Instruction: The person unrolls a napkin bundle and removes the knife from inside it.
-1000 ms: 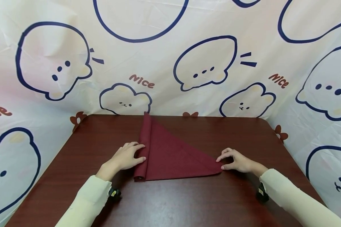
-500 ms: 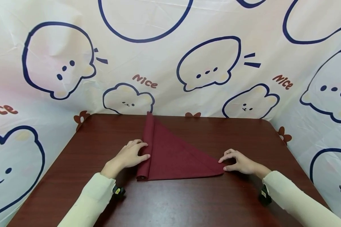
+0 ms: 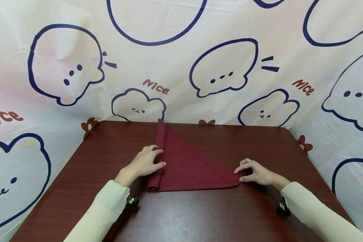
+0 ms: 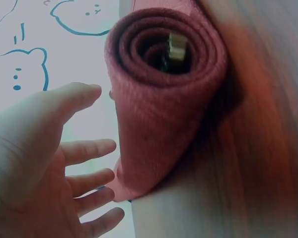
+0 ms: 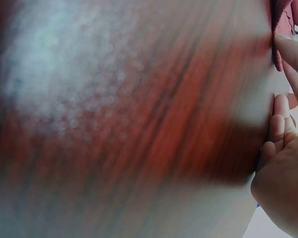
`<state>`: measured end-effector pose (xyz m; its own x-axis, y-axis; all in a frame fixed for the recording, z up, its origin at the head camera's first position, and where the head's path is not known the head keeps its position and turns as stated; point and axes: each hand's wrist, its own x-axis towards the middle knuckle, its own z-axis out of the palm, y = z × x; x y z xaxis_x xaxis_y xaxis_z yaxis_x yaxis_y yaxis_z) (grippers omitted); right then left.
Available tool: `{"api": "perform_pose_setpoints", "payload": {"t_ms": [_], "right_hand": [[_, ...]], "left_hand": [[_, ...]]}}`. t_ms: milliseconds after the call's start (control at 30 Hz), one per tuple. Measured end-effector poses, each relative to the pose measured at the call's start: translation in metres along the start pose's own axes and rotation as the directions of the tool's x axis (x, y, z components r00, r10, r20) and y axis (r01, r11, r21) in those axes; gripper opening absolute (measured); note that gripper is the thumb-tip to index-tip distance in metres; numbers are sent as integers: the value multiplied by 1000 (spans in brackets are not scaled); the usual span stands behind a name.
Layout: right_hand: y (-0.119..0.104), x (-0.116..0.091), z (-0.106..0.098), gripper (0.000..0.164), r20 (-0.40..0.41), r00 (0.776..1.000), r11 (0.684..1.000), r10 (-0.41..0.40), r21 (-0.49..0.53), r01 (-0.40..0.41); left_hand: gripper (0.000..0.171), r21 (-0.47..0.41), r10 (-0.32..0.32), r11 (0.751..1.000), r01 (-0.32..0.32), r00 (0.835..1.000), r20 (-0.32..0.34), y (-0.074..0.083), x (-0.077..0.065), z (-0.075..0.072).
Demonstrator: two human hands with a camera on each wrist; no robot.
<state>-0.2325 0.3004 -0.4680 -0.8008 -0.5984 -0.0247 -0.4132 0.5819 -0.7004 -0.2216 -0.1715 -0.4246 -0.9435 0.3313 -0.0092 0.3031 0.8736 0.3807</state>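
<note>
A dark red cloth (image 3: 187,168) lies on the table, its left side wound into a tight roll (image 3: 160,134) and the rest spread as a triangle. My left hand (image 3: 143,161) lies along the roll, thumb and forefinger reaching over it. In the left wrist view the left hand's fingers (image 4: 89,148) are fairly straight beside the coiled end, and a small gold-coloured piece (image 4: 177,47) shows inside the coil. At the triangle's right corner, my right hand (image 3: 255,172) pinches the tip between thumb and forefinger. The right wrist view catches just the cloth's edge (image 5: 277,54) at those fingertips.
The brown wooden table (image 3: 181,218) has rounded far corners. A pale curtain (image 3: 175,60) with cartoon bear outlines hangs behind it and at both sides. A small dark device (image 3: 132,200) sits at the left wrist, and another dark device (image 3: 282,208) at the right.
The head view has turned slightly, shifting the scene rightward. My left hand has moved a little farther up and over the roll. The right hand keeps its place at the corner.
</note>
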Motion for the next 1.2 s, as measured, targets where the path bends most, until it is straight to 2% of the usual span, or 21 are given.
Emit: {"api": "perform_pose_setpoints", "payload": {"t_ms": [200,400,533,1200], "right_hand": [[1,-1,-1,24,2,1000,1000,10,9,-10],[1,-1,-1,25,8,1000,1000,6,18,-6],[0,-1,-1,25,5,1000,1000,-3,10,3],[0,1,-1,24,9,1000,1000,-2,5,2]], "left_hand": [[60,48,-7,999,5,999,37,6,9,7],[57,131,-23,991,14,997,71,5,13,14],[55,155,-37,988,26,997,73,2,14,16],[49,140,-58,989,53,998,32,-5,9,12]]}}
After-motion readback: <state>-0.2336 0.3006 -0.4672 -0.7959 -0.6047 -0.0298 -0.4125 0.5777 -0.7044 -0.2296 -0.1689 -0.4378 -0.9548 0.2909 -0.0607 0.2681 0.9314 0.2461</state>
